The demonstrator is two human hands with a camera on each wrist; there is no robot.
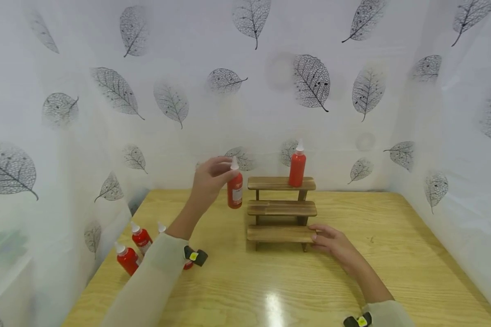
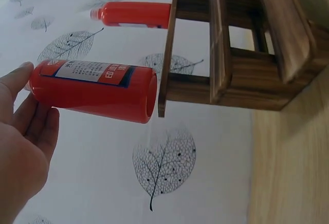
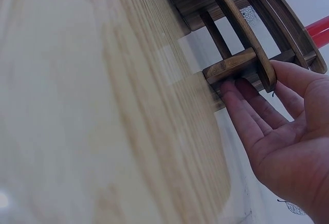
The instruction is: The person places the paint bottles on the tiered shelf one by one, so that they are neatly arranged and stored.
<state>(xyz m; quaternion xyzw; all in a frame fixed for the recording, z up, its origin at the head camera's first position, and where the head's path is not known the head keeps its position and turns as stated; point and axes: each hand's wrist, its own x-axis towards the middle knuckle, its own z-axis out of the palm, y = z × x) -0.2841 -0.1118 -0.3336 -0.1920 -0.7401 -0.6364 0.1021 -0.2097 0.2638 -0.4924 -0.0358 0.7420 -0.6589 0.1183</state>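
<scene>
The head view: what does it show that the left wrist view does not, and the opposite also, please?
Only the head view shows the right hand on the lowest step, the bottles at the left of the table, and the white tip of the held bottle.

Only the left wrist view shows that bottle's base and label characters large enough to make out.

Both show the left hand, the held bottle, the stand, the top-step bottle, the table and the leaf-print sheet.

At the head view's centre, the bottle [image 1: 235, 191] looks like glossy plastic. Just right, the stand [image 1: 282, 208] is grained wood; below, the smooth wood-grain tabletop [image 1: 311, 286] shines.
</scene>
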